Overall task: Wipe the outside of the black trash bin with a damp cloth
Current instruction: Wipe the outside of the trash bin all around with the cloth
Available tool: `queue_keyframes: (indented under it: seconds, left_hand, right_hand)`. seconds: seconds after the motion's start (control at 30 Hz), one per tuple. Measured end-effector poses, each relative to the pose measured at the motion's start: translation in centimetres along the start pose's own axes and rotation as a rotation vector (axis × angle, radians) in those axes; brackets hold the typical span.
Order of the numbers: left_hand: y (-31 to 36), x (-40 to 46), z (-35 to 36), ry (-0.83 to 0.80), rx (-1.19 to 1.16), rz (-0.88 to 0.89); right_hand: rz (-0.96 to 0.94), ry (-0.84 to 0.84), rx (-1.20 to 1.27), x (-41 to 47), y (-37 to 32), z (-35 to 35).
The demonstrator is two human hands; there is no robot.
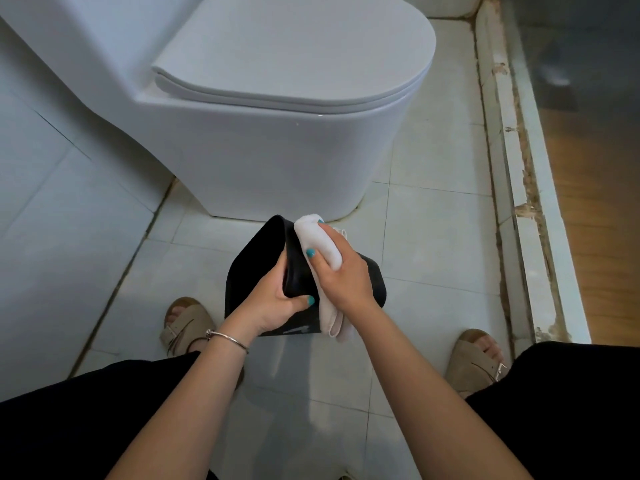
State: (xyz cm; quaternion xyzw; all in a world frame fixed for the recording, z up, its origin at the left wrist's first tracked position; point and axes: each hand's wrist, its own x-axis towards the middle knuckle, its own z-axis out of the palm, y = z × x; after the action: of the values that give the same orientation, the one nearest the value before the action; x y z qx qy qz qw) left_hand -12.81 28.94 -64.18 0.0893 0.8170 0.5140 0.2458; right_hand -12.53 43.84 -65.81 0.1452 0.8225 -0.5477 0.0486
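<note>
Wiping is under way: your left hand (277,299) grips the black trash bin (249,268) by its rim while your right hand (341,271) presses the damp cloth (320,242) just beside it, so next draw the cloth down the outer wall.

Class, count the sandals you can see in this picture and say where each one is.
2. One sandal is on the floor tiles left of the black bin, beside the left wrist. The other sandal is at the right, near the raised sill. None seems hidden.
</note>
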Motion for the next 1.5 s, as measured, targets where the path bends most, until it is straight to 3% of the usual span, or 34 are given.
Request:
queue_keyframes:
  seconds: [0.57,1.27,1.5]
  left_hand:
    - [-1.6,-1.1,-0.1,0.023,-0.03,-0.119]
    - [-0.3,0.5,0.1,-0.072,0.084,-0.086]
    - [-0.1,0.5,0.5,-0.113,0.125,-0.077]
  right_hand:
    - [0.087,0.015,-0.072,3.1,4.2,-1.4]
    - [0.337,0.161,-0.075,4.3,10.6,-4.8]
    - [0.257,0.247,0.001,2.7,12.3,-5.5]
